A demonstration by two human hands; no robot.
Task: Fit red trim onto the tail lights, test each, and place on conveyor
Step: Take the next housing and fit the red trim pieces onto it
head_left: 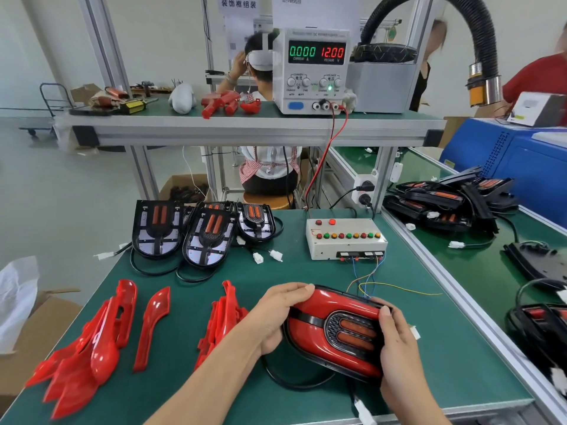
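Tail light (pixel 334 329) with red trim fitted, held just above green bench (pixel 276 271) between both hands: left hand (pixel 276 314) curled round its near-left end, right hand (pixel 395 348) gripping right end. Loose red trim pieces (pixel 92 342) lie left. Beyond: untrimmed tail lights (pixel 202 234), button test box (pixel 345 237). Far shelf: power supply (pixel 311 70).

- A factory assembly station, shown by the green-matted bench (pixel 414 302) on an aluminium frame (pixel 245 133)
- A bench power supply (pixel 313 70) on the shelf reads 0.000 and 12.00, with leads running down to a button test box (pixel 345 237)
- Batches of one part: untrimmed tail lights (pixel 202 234) in a row, red trims (pixel 92 342) in heaps
- A green conveyor (pixel 478 259) along the right carries more lights
- A black extraction hose (pixel 478 32) hangs overhead
- Other workers sit or stand beyond; a posted sheet (pixel 237 4) bears Chinese text, probably the station's label
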